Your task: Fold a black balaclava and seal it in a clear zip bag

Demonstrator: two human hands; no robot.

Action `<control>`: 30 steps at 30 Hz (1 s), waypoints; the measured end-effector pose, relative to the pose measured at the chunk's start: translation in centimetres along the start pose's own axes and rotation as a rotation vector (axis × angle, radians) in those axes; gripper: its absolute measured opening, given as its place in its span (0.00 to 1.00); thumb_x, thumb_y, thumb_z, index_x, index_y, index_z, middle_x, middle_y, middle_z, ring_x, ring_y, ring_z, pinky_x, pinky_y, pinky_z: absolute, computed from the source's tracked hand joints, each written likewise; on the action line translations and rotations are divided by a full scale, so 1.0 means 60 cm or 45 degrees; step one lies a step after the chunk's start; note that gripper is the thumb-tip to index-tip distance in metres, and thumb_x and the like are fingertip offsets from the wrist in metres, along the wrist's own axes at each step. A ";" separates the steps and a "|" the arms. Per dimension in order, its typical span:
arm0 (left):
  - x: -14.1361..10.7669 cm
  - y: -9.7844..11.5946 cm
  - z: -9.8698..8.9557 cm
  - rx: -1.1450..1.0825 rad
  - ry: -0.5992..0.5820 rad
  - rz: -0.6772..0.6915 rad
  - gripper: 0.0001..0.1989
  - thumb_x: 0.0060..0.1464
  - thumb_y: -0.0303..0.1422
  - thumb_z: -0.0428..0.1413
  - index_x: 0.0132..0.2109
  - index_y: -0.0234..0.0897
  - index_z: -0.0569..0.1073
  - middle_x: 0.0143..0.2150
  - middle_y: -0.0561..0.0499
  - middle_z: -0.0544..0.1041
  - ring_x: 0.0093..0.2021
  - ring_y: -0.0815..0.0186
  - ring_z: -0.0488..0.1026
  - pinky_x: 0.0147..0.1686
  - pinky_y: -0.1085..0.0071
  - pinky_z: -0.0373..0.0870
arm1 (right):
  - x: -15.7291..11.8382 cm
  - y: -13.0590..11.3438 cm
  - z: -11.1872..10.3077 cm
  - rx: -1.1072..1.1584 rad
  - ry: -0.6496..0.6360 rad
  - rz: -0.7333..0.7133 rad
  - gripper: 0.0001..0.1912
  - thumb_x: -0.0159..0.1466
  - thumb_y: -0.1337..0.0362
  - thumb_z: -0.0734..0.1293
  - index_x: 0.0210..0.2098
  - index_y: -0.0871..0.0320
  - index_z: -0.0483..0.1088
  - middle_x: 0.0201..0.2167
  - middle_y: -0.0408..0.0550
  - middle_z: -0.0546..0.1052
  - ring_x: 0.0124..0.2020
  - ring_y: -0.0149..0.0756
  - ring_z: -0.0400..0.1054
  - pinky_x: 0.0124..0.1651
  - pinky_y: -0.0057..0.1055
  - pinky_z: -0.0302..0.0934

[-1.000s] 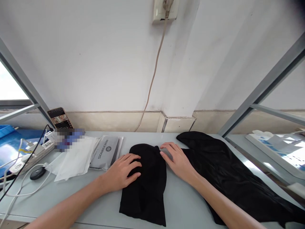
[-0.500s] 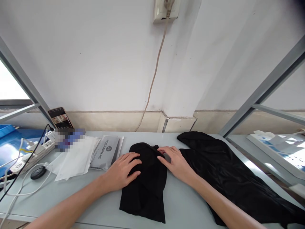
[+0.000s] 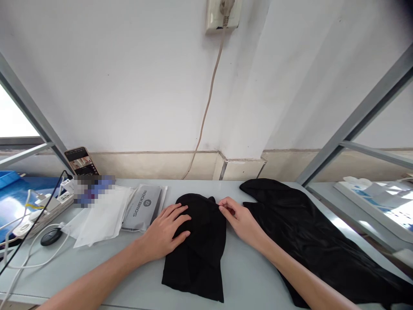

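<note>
A black fabric hood (image 3: 201, 245), shaped like a balaclava with a rounded top and a wider straight hem, lies flat on the grey table (image 3: 129, 275). My left hand (image 3: 167, 230) rests on its left side, fingers spread and pressing lightly on the cloth. With thumb and fingertips together, my right hand (image 3: 237, 217) pinches the upper right edge of the hood. Close to the right forearm, more black garments (image 3: 300, 232) lie in a loose heap.
Left of the hood are a grey ROCKBROS package (image 3: 143, 209) and white plastic bags (image 3: 101, 219). Beyond them stand a phone (image 3: 80, 161), a power strip (image 3: 41, 215) with cables, and a black round device (image 3: 51, 237). Metal frame posts (image 3: 355, 120) rise at both sides.
My right hand has shifted slightly right, and its fingers have closed from a looser spread into a pinch on the hood's edge, which now stretches toward them. My left hand stays put.
</note>
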State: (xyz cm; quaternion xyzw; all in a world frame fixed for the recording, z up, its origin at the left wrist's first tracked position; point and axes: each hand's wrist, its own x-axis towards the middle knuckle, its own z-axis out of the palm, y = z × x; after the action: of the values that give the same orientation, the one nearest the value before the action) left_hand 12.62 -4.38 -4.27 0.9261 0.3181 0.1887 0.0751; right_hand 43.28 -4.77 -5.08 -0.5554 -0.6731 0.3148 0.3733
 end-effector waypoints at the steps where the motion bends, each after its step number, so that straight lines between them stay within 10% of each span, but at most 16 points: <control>1: 0.000 0.000 0.000 -0.007 0.012 -0.013 0.19 0.72 0.37 0.54 0.66 0.43 0.68 0.72 0.44 0.66 0.74 0.50 0.58 0.70 0.46 0.63 | 0.001 -0.002 0.000 0.147 -0.019 0.051 0.13 0.72 0.49 0.62 0.38 0.50 0.68 0.27 0.40 0.71 0.30 0.40 0.66 0.36 0.38 0.61; 11: 0.002 0.012 -0.003 -0.225 0.148 -0.209 0.13 0.73 0.37 0.52 0.60 0.44 0.71 0.71 0.44 0.65 0.72 0.52 0.63 0.66 0.50 0.70 | -0.006 -0.030 -0.003 1.045 -0.221 0.459 0.17 0.65 0.48 0.73 0.38 0.51 0.66 0.30 0.39 0.76 0.31 0.36 0.74 0.37 0.35 0.68; 30: 0.008 0.008 -0.006 -0.465 0.230 -0.371 0.06 0.72 0.38 0.50 0.49 0.43 0.68 0.58 0.48 0.74 0.51 0.60 0.77 0.54 0.60 0.75 | -0.012 -0.031 -0.008 1.038 -0.380 0.450 0.15 0.67 0.53 0.73 0.49 0.51 0.73 0.39 0.44 0.81 0.41 0.40 0.78 0.51 0.39 0.70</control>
State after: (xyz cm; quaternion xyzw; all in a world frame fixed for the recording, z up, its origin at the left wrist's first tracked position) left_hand 13.08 -4.49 -3.66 0.8209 0.4142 0.3123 0.2387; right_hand 42.81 -5.79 -3.36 -0.4183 -0.4360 0.6887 0.4007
